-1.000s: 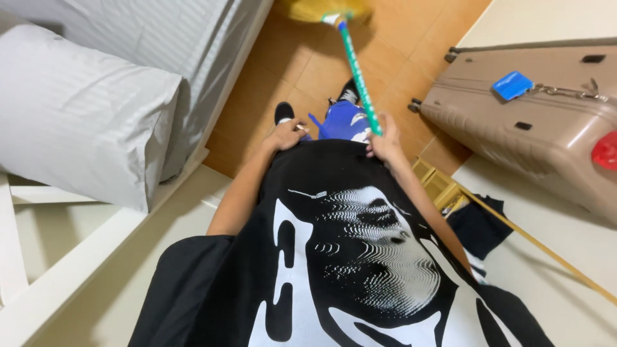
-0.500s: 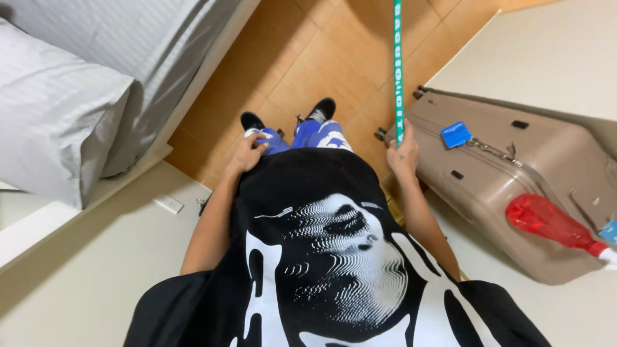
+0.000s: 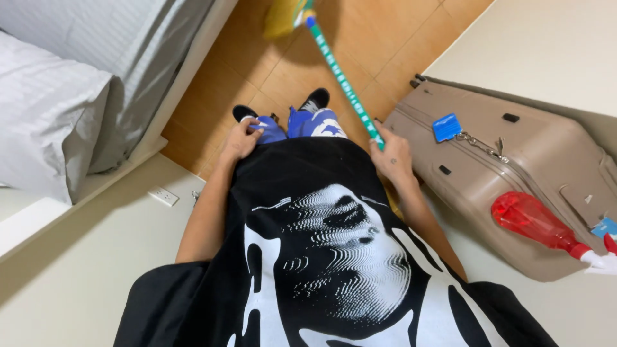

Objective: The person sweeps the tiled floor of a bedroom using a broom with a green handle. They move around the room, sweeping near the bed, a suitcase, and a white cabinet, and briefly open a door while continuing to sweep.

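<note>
Right hand point(image 3: 393, 157) grips broom handle point(image 3: 344, 80), suitcase point(image 3: 527, 173) close beside | left hand point(image 3: 241, 138) loosely curled, holding nothing, on shorts point(image 3: 308, 123) | handle now slanted toward bed point(image 3: 128, 71), previously near-vertical.

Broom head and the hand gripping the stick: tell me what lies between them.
In the head view, only the green stick spans from the yellow broom head to the right hand; beneath it lies bare wooden floor.

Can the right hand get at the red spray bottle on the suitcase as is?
Probably not: the right hand is closed around the green broom handle, and the red spray bottle lies apart, farther along the suitcase.
</note>
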